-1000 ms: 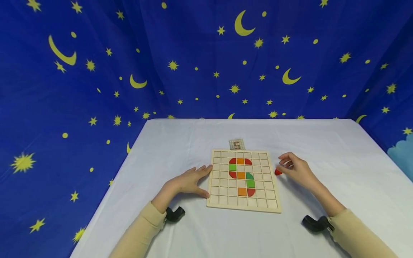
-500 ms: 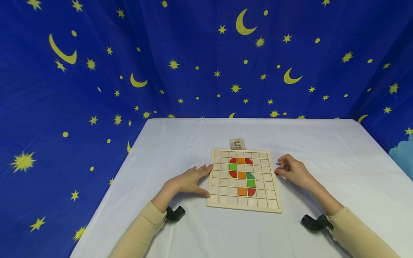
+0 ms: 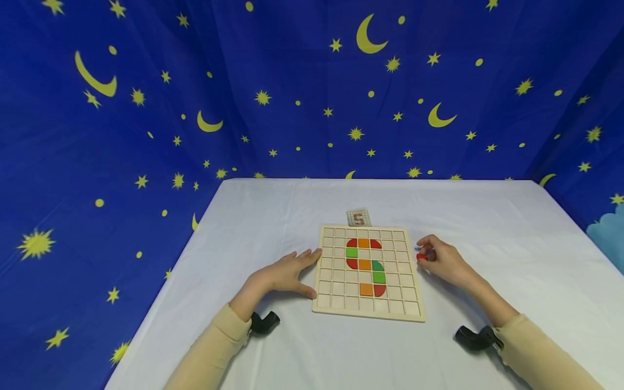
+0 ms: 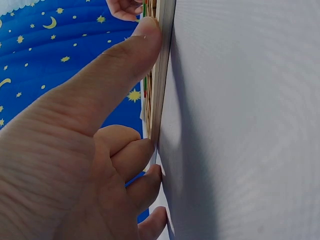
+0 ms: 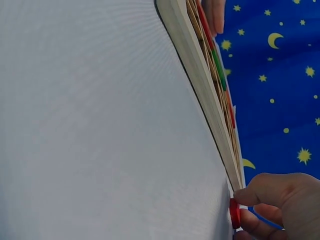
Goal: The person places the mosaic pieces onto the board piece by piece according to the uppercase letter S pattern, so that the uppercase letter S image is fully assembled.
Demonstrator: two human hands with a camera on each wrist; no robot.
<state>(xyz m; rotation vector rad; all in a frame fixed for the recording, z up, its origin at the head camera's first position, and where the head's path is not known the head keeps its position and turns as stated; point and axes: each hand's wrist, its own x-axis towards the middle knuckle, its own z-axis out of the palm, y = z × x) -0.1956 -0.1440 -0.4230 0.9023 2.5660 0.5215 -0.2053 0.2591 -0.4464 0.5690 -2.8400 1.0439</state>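
Note:
A wooden grid board (image 3: pixel 331 303) lies on the white table, with red, orange and green tiles (image 3: pixel 365 265) set in an S shape. My left hand (image 3: pixel 285 275) lies flat on the table, its fingers and thumb pressed against the board's left edge (image 4: pixel 159 100). My right hand (image 3: pixel 442 259) sits just off the board's right edge and pinches a small red piece (image 3: pixel 422 257) between thumb and fingers. In the right wrist view, that red piece (image 5: pixel 234 213) is low over the cloth beside the board's side (image 5: pixel 200 80).
A small pattern card (image 3: pixel 358 218) showing an S lies just beyond the board's far edge. The white tablecloth (image 3: pixel 487 216) spreads around the board. A blue star-and-moon curtain (image 3: pixel 146 108) closes off the back and sides.
The red piece lay on the table beside my right fingers; those fingers have since closed on it and shifted slightly toward the board. The left hand has not moved.

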